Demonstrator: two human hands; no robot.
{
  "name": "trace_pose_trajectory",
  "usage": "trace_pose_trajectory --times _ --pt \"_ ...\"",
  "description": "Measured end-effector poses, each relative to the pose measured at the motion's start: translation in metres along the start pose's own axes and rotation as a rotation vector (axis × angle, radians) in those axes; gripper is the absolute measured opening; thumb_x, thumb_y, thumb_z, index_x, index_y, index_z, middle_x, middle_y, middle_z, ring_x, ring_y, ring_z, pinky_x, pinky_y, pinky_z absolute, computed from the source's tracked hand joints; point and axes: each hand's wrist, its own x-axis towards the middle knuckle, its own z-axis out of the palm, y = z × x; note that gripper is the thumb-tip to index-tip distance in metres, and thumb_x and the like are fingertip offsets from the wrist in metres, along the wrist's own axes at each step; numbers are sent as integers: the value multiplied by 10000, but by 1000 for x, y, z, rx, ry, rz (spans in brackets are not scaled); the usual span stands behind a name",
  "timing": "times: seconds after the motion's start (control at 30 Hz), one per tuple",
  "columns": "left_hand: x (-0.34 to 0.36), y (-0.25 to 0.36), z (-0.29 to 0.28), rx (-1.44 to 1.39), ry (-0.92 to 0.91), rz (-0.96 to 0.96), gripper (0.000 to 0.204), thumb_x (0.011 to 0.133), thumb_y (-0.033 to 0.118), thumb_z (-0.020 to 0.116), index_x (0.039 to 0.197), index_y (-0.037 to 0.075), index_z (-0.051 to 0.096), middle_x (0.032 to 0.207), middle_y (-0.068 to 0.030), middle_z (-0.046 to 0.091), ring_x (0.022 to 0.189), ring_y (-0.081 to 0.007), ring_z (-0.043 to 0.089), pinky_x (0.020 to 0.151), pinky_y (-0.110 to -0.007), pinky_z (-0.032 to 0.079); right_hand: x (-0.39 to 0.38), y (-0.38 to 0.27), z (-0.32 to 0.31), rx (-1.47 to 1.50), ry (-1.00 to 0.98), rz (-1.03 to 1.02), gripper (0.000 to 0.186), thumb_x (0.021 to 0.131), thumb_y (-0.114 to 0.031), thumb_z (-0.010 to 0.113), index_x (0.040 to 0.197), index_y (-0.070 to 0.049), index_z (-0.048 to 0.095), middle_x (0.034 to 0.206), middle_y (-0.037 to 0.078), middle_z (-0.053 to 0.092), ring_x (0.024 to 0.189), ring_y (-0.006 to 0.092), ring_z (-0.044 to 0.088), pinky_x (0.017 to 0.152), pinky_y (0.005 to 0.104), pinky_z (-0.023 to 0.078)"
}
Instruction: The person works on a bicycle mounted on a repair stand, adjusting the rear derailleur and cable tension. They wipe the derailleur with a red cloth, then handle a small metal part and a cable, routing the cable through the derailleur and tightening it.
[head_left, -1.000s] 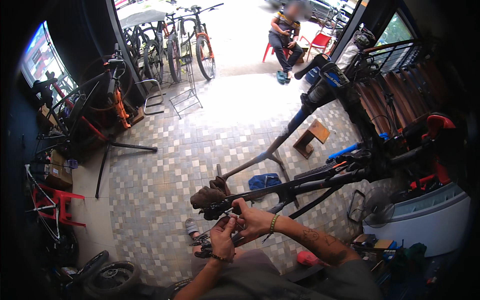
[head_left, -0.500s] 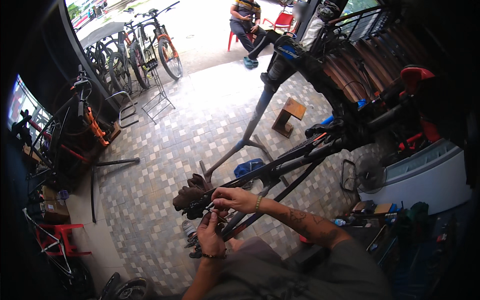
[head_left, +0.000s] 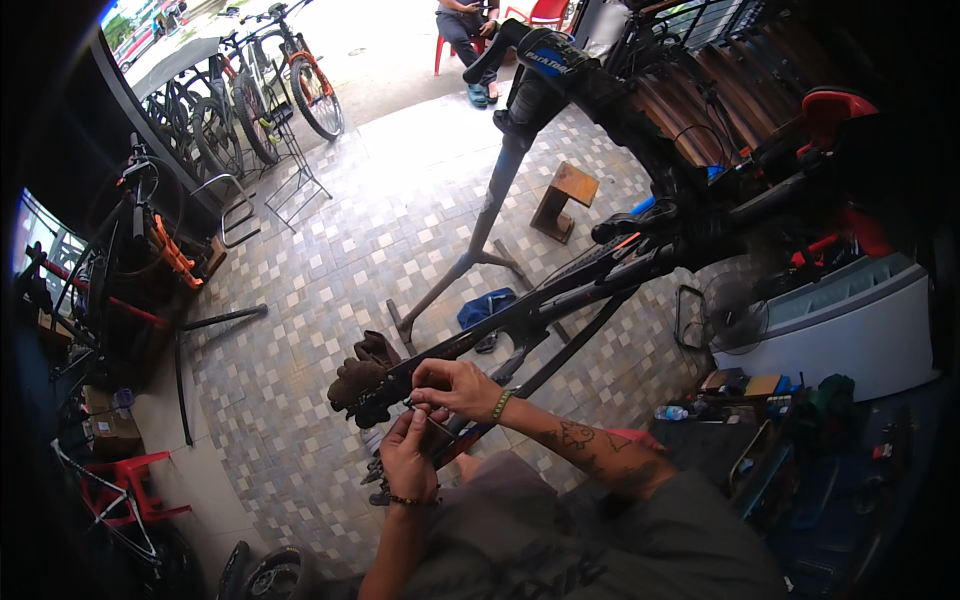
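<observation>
A dark bicycle frame (head_left: 590, 297) hangs in a repair stand (head_left: 470, 245) and slopes down toward me. Close to its lower end, my right hand (head_left: 458, 388) is pinched, thumb against fingers. Just below and to the left, my left hand (head_left: 408, 460) points upward, its thumb and fingertips also pinched. The fingertips of both hands nearly meet around something small and dark that I cannot make out. Beyond them, a brown crumpled cloth (head_left: 358, 385) covers the end of the frame.
Right of me are a workbench with tools (head_left: 700, 425), a fan (head_left: 735, 315) and a white chest (head_left: 840, 340). A wooden stool (head_left: 565, 200) and blue bag (head_left: 487, 308) are on the tiled floor. Bikes (head_left: 260, 105) and a seated person (head_left: 468, 40) are by the entrance.
My view has shifted, so the surroundings sit higher and further left. Both hands stay close together near the frame end, and the right fingers have closed in nearer the left fingertips.
</observation>
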Motion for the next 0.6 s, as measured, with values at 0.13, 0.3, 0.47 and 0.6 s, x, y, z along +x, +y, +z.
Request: trace_pose_trajectory --times 0.13,0.3,0.47,0.6 --pt "-3 8 10 56 12 -71 210 1071 162 672 1175 -15 718 1055 -150 792 898 -190 749 844 -315 596 -7 4 -5 49 -24 58 228 984 -188 794 1063 -4 685 949 47 774 902 73 709 806 272 589" --pt "-1 10 6 66 -15 -110 228 1071 163 671 1178 -33 711 1041 -144 790 879 -182 742 828 -305 595 -4 7 -8 116 -74 69 202 987 -167 787 1077 -11 695 963 41 776 907 78 712 826 272 585" --pt "1 5 2 82 -26 -77 223 1061 174 691 1174 -18 715 1015 -127 784 915 -196 761 840 -322 610 0 12 -10 88 -163 107 203 1030 -194 733 1136 -20 737 963 37 777 920 78 704 821 274 583" --pt "-1 7 3 107 -8 -79 231 1061 176 693 1182 -19 716 1007 -114 781 920 -185 758 849 -314 604 3 18 -11 186 -201 125 224 1038 -211 731 1149 -17 734 946 17 762 889 64 679 803 269 575"
